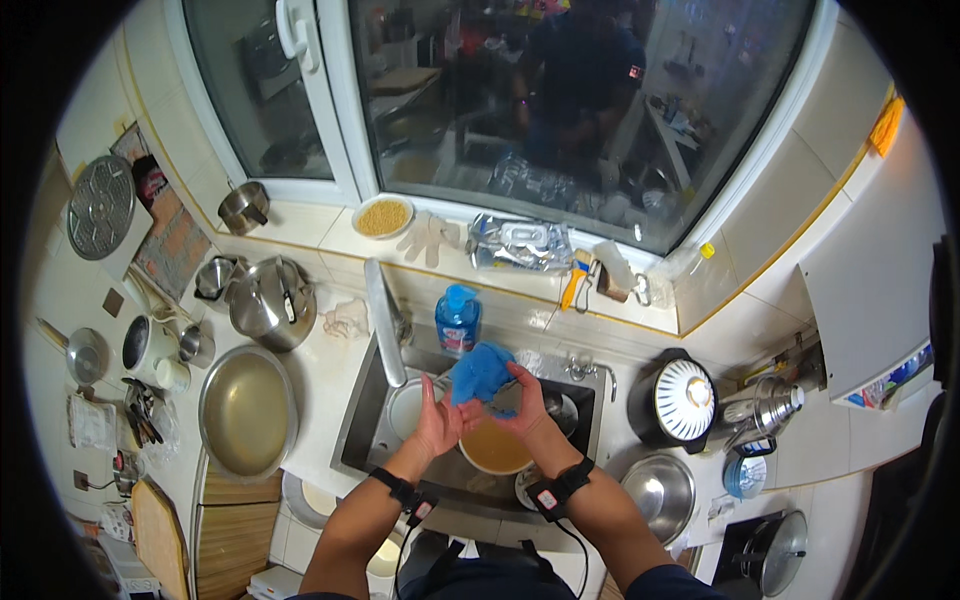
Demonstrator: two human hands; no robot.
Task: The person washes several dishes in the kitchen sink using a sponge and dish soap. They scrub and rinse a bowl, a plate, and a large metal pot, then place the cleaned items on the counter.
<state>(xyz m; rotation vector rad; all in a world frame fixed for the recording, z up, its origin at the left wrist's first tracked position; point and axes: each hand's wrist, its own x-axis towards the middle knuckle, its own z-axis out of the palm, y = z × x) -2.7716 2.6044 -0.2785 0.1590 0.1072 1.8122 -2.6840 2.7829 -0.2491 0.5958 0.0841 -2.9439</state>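
Note:
In my right hand [527,401] a blue cloth [481,371] is held up over the sink [356,442], pinched between thumb and fingers. A grey patch shows beside the cloth near those fingers; I cannot tell what it is. My left hand [444,421] is palm up with its fingers apart, close to the cloth's lower edge. Below both hands sits a bowl of brownish liquid [495,448], partly hidden by them. A white bowl [405,412] lies in the sink's left part, under the end of the metal faucet [384,322].
A blue soap bottle [457,324] stands behind the sink. Left are a wide metal basin [249,412] of liquid and a steel pot [274,307] with a knife on its lid. Right stand a black pot [673,401] and a steel bowl [660,499].

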